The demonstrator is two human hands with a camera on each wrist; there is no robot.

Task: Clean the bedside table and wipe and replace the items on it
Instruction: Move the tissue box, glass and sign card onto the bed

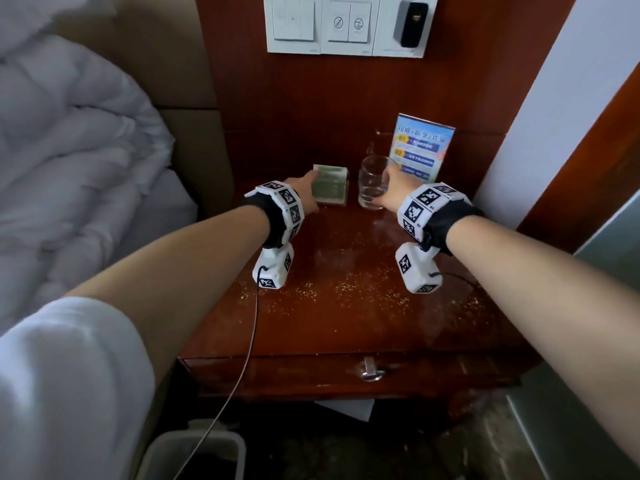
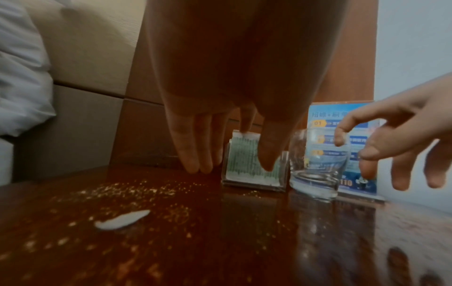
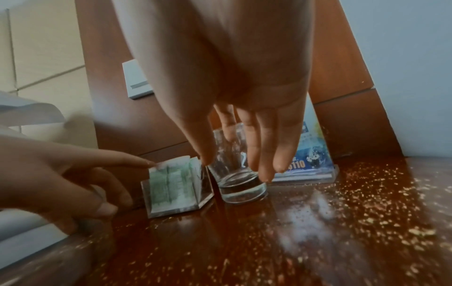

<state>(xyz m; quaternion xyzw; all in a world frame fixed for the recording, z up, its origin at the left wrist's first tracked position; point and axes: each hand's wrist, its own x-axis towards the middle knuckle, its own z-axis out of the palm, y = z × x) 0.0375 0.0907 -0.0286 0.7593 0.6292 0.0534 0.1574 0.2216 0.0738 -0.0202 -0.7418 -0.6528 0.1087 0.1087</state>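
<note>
The wooden bedside table (image 1: 346, 317) is strewn with pale crumbs (image 1: 349, 287). At its back stand a clear holder of green packets (image 1: 330, 187), an empty drinking glass (image 1: 373, 187) and a blue sign in a clear stand (image 1: 420, 147). My left hand (image 1: 310, 185) reaches the holder (image 2: 252, 164) with straight fingers, and its index tip touches the top of the packets (image 3: 171, 181). My right hand (image 1: 389, 188) is spread about the glass (image 3: 238, 180), thumb to its left and fingers to its right. I cannot tell whether they press on it.
A bed with a white duvet (image 1: 69, 150) lies to the left. A switch panel (image 1: 346, 26) hangs on the wood wall behind. A drawer with a metal pull (image 1: 372, 372) fronts the table, and a bin (image 1: 194, 455) stands below. A white scrap (image 2: 122, 219) lies among the crumbs.
</note>
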